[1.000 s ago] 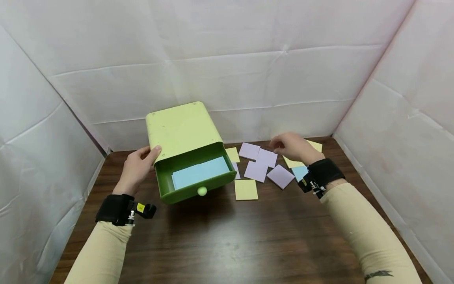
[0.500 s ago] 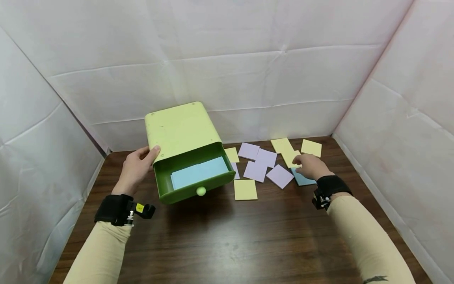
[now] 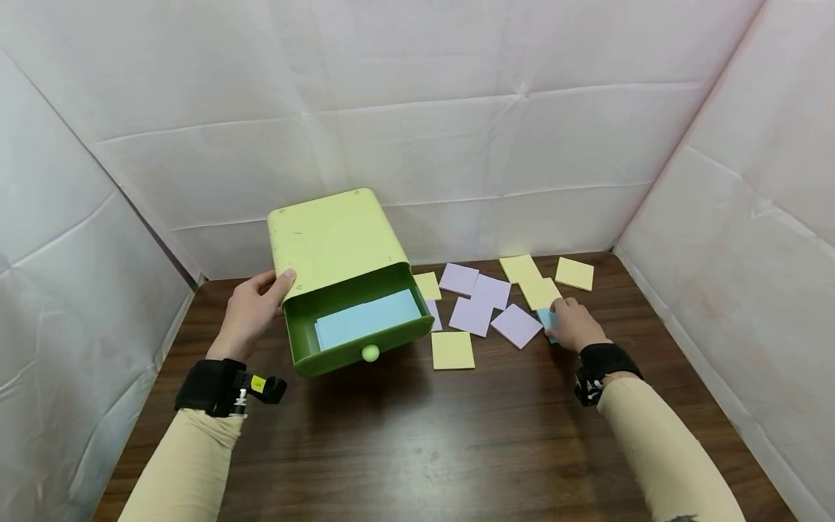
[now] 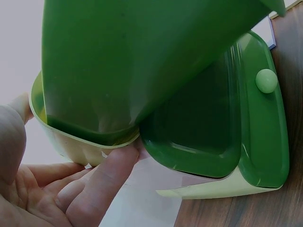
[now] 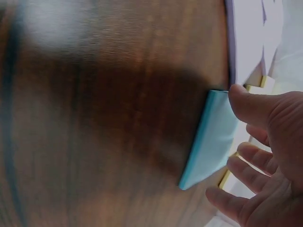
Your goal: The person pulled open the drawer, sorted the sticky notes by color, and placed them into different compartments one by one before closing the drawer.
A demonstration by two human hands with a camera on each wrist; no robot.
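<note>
Meanwhile, a person's right hand (image 3: 570, 326) reaches low over the dark wooden table (image 3: 417, 435), to the right of a green drawer box (image 3: 333, 243), with its wrist strap toward the camera and the forearm angled in from the lower right. Its thumb and fingers pinch a blue note pad (image 5: 210, 137), whose near edge is lifted off the wood in the right wrist view; from the head view only a small blue corner shows beside the knuckles. The pad is pale blue, square and thin, with a solid stacked edge. It sits at the right end of the scattered pads, just right of a purple pad (image 3: 516, 325) and just below a yellow pad (image 3: 539, 292).

The left hand (image 3: 251, 312) grips the box's left side, thumb on its pale green top and fingers curled beneath, holding the box tipped forward. Its darker green drawer (image 3: 359, 322) stands pulled out, a round pale knob (image 3: 370, 352) on its front and blue pads lying inside. Another yellow pad (image 3: 452, 349) lies right of the drawer front.
</note>
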